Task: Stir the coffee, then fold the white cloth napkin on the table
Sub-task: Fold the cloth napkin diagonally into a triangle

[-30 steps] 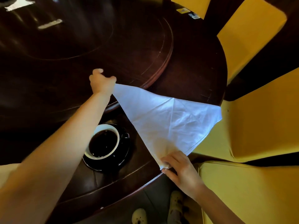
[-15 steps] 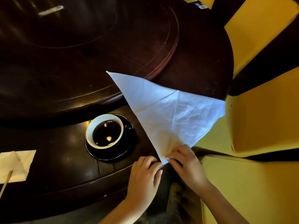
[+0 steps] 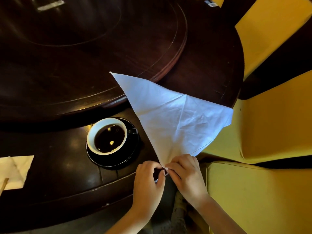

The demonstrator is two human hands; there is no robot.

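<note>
Starting at the left edge, a paper napkin (image 3: 15, 171) lies on the dark surface (image 3: 59, 174) with the tip of a wooden stick (image 3: 3, 184) resting on it; that may be the stirrer, laid aside, though too little of it shows to be sure. Further right sits the coffee cup (image 3: 106, 136) on its dark saucer (image 3: 118, 159), full of black coffee with nothing standing in it. Judging from that, the stirring looks finished, though the liquid alone cannot prove it.

Beside the saucer, on its right, lies the white cloth napkin (image 3: 175, 119). It is spread as a triangle: one point reaches up onto the raised round centre of the surface, another hangs past the rim toward the yellow chair (image 3: 270, 124), and the third comes down to the near edge. So one diagonal fold seems made, with creases still showing across the cloth.

At that near point both hands meet. The left hand (image 3: 148, 179) has fingers curled in, its grip pinching the cloth's tip from the left. The right hand (image 3: 187, 176) pinches the same tip from the other side, fingertips touching the left's.

What remains, by my reading, is to line up the layers at this corner, press the edge flat, and make any further folds to bring the triangle smaller.
</note>
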